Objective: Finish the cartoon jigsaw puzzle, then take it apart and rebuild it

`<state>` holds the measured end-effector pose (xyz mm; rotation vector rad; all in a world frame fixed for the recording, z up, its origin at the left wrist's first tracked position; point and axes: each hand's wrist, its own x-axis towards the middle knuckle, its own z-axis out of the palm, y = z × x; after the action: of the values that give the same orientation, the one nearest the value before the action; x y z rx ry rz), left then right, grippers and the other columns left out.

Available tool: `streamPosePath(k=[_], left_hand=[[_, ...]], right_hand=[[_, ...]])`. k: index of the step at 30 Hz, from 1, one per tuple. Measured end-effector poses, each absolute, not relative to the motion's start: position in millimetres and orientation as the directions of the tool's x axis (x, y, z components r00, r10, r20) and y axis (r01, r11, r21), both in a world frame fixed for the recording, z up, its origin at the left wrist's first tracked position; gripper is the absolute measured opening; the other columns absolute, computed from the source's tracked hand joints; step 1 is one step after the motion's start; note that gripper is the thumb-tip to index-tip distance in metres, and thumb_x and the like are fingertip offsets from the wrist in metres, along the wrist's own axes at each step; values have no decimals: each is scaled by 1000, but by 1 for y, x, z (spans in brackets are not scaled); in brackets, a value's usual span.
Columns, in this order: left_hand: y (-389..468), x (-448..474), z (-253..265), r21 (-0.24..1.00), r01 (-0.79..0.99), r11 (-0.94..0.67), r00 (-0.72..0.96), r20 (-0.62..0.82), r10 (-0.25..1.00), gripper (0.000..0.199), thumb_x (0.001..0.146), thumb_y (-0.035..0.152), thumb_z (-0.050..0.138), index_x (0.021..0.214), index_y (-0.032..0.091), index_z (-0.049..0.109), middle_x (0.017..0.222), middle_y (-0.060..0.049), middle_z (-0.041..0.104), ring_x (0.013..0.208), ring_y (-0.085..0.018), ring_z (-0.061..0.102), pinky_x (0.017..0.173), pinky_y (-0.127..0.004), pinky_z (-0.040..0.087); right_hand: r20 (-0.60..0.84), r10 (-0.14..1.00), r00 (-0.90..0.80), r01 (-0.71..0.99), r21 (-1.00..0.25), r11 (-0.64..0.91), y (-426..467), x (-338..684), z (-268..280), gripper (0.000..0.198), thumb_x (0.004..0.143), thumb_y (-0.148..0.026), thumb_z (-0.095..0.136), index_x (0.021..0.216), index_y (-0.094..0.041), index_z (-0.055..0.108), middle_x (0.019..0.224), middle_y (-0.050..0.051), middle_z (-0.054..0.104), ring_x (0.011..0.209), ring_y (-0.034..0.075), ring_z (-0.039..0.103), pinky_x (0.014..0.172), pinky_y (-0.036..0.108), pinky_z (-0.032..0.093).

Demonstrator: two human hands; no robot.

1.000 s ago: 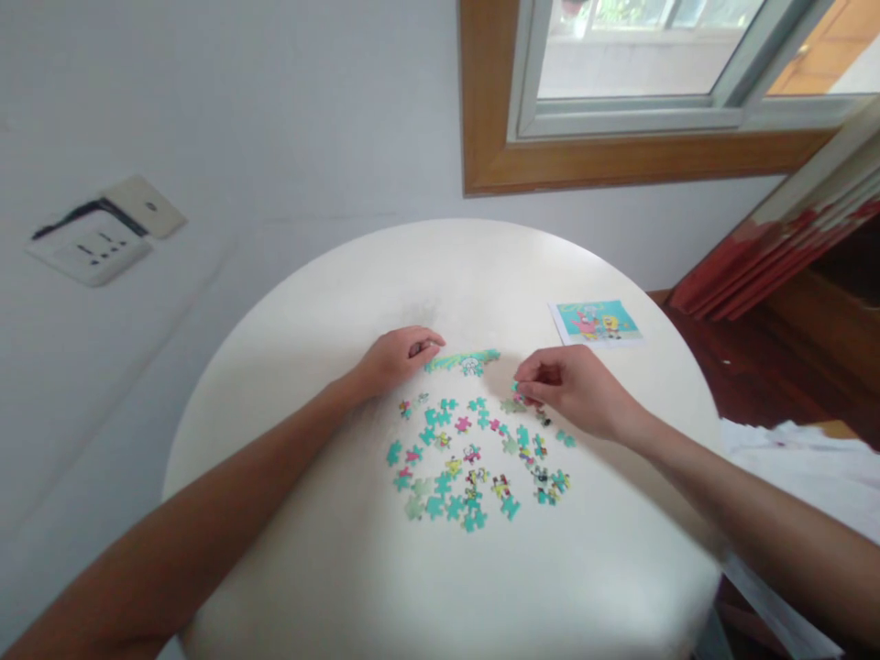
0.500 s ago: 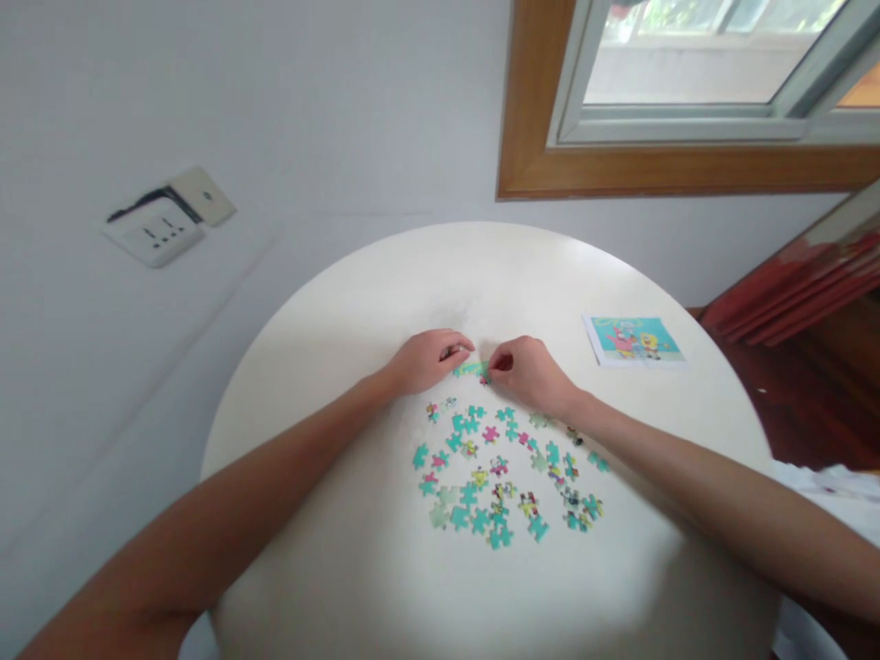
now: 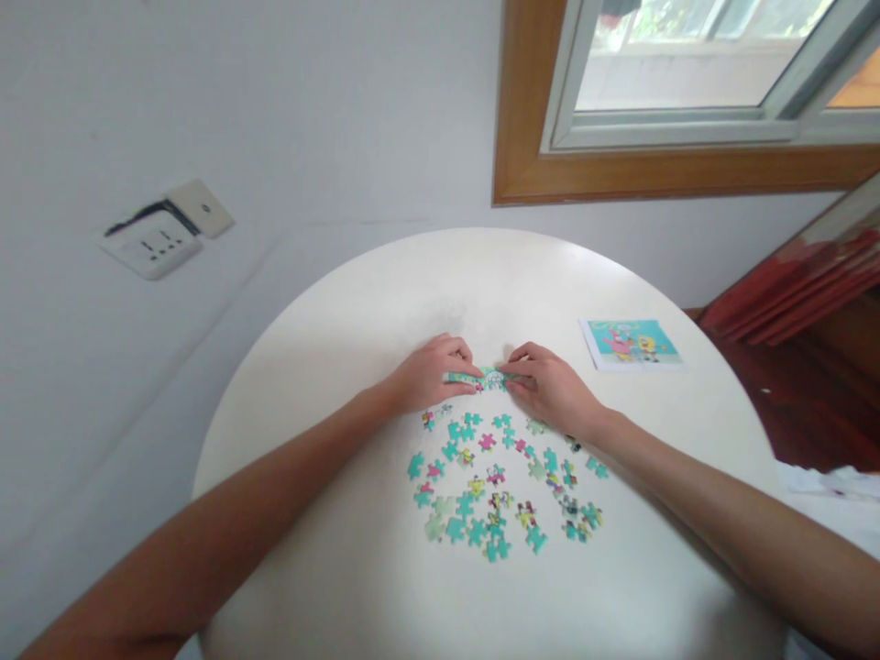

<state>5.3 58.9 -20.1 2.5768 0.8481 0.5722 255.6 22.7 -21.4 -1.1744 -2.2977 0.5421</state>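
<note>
A short strip of joined jigsaw pieces (image 3: pixel 493 379), green with a white patch, lies flat on the white table beyond the loose pieces. My left hand (image 3: pixel 434 373) grips its left part, thumb along the near edge and fingers on the far side. From the right, my right hand (image 3: pixel 547 385) holds the strip's other end between thumb and fingers. Both hands partly cover the strip, so its full length is hidden. Nearer to me, several loose jigsaw pieces (image 3: pixel 496 475) in teal, pink and yellow are scattered, some touching or overlapping.
A cartoon picture card (image 3: pixel 632 345) lies on the right side of the round white table (image 3: pixel 330 559). Behind the table are a wall with a socket (image 3: pixel 157 244) and a wood-framed window (image 3: pixel 660 170). A red curtain (image 3: pixel 797 284) hangs at the right.
My right hand has opened from a tight pinch and moved slightly right onto the strip's end. My left fingers have shifted onto the strip, and its white patch now shows between the hands.
</note>
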Motion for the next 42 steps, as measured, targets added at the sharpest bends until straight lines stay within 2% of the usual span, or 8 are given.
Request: streamPosePath(k=[8, 14, 19, 29, 39, 42], left_hand=[[57, 11, -27, 474, 513, -716, 692, 266, 672, 19, 85, 35, 71, 99, 23, 76, 96, -5, 62, 94, -19, 56, 88, -33, 45], [56, 14, -25, 490, 503, -712, 694, 262, 670, 17, 84, 35, 72, 95, 23, 75, 95, -5, 67, 94, -20, 57, 89, -34, 45], [54, 17, -21, 513, 444, -735, 714, 293, 636, 16, 86, 30, 70, 97, 20, 73, 95, -6, 71, 92, -19, 60, 89, -34, 45], [56, 18, -23, 558, 462, -689, 688, 264, 676, 21, 82, 32, 72, 100, 21, 71, 99, -6, 73, 95, -20, 63, 90, -37, 45], [58, 18, -24, 546, 446, -709, 690, 294, 661, 23, 81, 29, 75, 102, 21, 70, 101, -4, 72, 98, -20, 61, 93, -36, 43], [58, 14, -21, 513, 443, -735, 706, 306, 639, 15, 87, 25, 67, 101, 21, 72, 101, -5, 68, 98, -20, 58, 94, -36, 42]], right_hand=[[241, 832, -500, 640, -544, 542, 22, 253, -21, 22, 88, -17, 57, 102, -20, 74, 105, 8, 62, 86, 18, 59, 79, 31, 48], [238, 839, -489, 655, -535, 534, 23, 253, -22, 20, 87, -18, 58, 100, -22, 74, 107, 8, 62, 92, 20, 60, 84, 34, 47], [239, 837, -493, 655, -530, 538, 22, 254, -23, 22, 88, -19, 58, 103, -21, 73, 108, 8, 62, 95, 20, 59, 86, 34, 47], [227, 843, -488, 650, -549, 525, 22, 254, -20, 23, 85, -15, 58, 101, -21, 73, 107, 8, 62, 95, 20, 59, 87, 34, 46], [237, 839, -490, 645, -549, 532, 22, 255, -20, 22, 85, -16, 58, 101, -20, 73, 107, 8, 62, 92, 19, 59, 86, 33, 47], [248, 834, -493, 642, -544, 541, 22, 255, -20, 23, 85, -17, 59, 103, -19, 72, 107, 8, 62, 90, 19, 59, 84, 33, 47]])
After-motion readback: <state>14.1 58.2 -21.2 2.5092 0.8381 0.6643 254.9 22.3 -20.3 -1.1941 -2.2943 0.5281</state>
